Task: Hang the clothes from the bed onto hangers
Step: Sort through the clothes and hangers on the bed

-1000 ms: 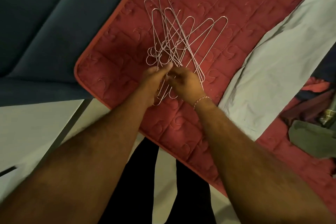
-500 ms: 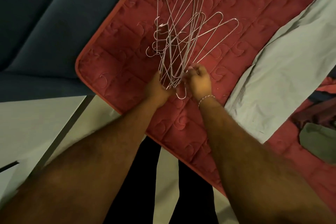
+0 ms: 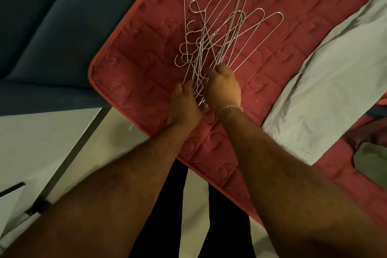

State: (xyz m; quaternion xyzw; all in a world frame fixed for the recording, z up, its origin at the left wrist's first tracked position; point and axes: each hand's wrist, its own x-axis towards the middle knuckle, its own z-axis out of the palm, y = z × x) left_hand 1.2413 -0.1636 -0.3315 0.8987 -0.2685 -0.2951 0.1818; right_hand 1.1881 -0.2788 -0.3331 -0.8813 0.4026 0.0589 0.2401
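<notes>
Head: L hand [image 3: 184,104] & R hand [image 3: 223,88] grip hangers [image 3: 219,33].

**No readable text**

No words, labels, brands or numbers can be read anywhere; the red quilted bedcover [image 3: 293,27] bears only stitched curl patterns, and the wire hangers [image 3: 219,33] and grey cloth [image 3: 324,90] carry no markings
</notes>
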